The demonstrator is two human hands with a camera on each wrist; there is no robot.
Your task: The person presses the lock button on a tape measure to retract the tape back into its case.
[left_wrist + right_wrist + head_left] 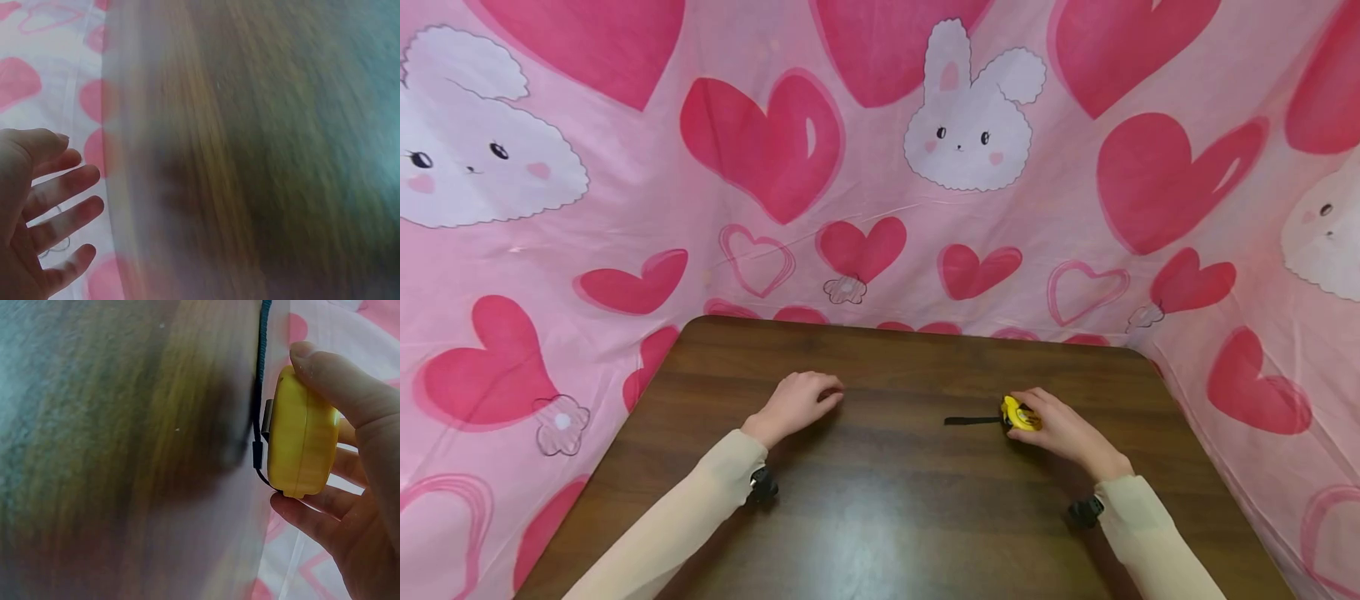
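Note:
A yellow tape measure is gripped by my right hand at the right of the table. In the right wrist view my thumb presses one end of the tape measure and fingers curl round the other. A metal clip sits on its side. From it trails a black wrist strap, stretched out to the left over the wood. My left hand holds nothing, over the left half of the table. Its fingers are loosely bent and spread in the left wrist view, where the hand shows at the left edge.
The brown wooden table has rounded far corners. Pink cloth printed with hearts and rabbits hangs close behind it and along both sides. Each wrist carries a black strapped device, like the left one.

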